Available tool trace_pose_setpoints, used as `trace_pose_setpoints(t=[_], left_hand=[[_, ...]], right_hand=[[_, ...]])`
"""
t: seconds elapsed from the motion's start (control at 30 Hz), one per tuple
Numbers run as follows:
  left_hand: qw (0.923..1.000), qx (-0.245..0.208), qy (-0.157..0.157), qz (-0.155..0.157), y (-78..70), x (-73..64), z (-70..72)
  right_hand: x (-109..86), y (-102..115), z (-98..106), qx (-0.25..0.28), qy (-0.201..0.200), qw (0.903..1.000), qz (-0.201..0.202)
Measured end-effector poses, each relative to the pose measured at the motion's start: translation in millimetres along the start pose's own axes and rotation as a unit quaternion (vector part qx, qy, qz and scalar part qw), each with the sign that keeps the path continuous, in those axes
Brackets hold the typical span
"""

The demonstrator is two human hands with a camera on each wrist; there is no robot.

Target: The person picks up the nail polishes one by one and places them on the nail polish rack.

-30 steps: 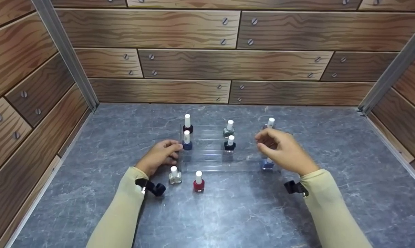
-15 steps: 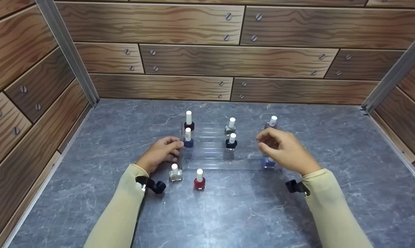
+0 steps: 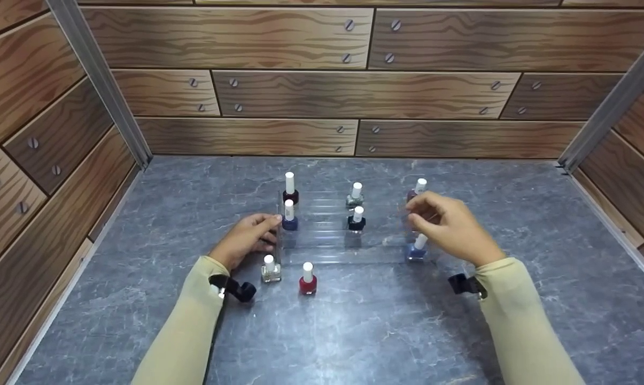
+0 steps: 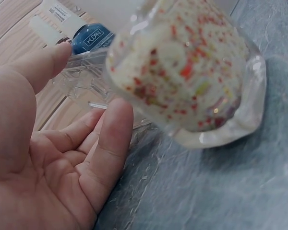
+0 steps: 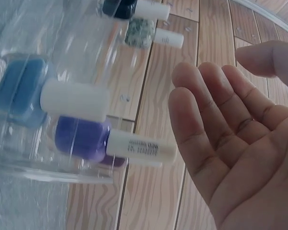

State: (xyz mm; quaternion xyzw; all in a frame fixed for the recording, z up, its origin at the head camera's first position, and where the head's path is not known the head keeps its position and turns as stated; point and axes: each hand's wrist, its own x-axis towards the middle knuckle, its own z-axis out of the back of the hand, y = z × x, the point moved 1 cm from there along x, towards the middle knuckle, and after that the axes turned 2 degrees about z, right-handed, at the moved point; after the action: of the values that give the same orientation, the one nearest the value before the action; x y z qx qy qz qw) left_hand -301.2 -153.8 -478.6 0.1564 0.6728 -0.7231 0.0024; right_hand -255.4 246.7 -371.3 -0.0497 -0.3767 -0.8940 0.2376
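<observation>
A clear tiered rack (image 3: 338, 255) holds white-capped nail polish bottles. At its left side my left hand (image 3: 247, 239) rests with the thumb on the rack's edge by a dark blue bottle (image 4: 92, 38); its fingers are loosely bent. My right hand (image 3: 450, 224) hovers over the rack's right end, fingers gently curved, nothing between them. Beside it are a light blue bottle (image 5: 21, 91) and a purple bottle (image 5: 84, 138), the latter hidden behind the hand in the head view. A speckled glitter bottle (image 3: 271, 272) and a red bottle (image 3: 308, 284) stand on the table in front.
Further up the rack stand a dark red bottle (image 3: 290, 196), a green glitter bottle (image 3: 355, 200), a black bottle (image 3: 356, 223) and a mauve bottle (image 3: 415, 193). The grey marbled table (image 3: 354, 342) is bounded by wood-patterned walls (image 3: 247, 139).
My right hand has drawn slightly to the right, showing more of the light blue bottle's cap. The left hand stays at the rack's side. The head view has shifted a little.
</observation>
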Motion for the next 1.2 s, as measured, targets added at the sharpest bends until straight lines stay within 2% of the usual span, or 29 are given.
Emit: trace_pose_setpoints(t=[0.27,0.47,0.57,0.7,0.87,0.97,1.07,1.2], left_hand=[[0.9999,0.006,-0.01,0.0,0.4,-2.2,2.9],[0.9997,0.004,-0.024,-0.001,-1.6,-0.5,8.8],[0.9997,0.007,-0.023,-0.003,-3.7,0.3,9.3],[0.9997,0.011,-0.023,0.002,-3.5,-0.6,9.8],[0.9997,0.012,-0.021,0.003,-1.3,-1.2,8.4],[0.9997,0.006,-0.022,0.002,0.0,-0.2,6.4],[0.9998,0.0,-0.019,0.003,0.6,0.7,3.5],[0.9999,-0.001,-0.011,0.003,-0.6,0.9,0.1]], right_hand=[[2.4,0.4,-1.9,-0.012,0.0,0.9999,-0.004],[9.0,18.0,-17.0,0.004,0.018,0.9996,0.021],[9.1,31.2,-31.6,0.02,0.044,0.9979,0.044],[8.1,46.2,-61.9,0.03,0.104,0.9918,0.068],[11.7,60.8,-102.1,-0.021,0.185,0.9796,0.076],[15.5,68.6,-119.3,-0.047,0.226,0.9701,0.076],[18.8,73.9,-130.0,-0.063,0.247,0.9632,0.084],[21.3,77.0,-137.4,-0.085,0.256,0.9593,0.084]])
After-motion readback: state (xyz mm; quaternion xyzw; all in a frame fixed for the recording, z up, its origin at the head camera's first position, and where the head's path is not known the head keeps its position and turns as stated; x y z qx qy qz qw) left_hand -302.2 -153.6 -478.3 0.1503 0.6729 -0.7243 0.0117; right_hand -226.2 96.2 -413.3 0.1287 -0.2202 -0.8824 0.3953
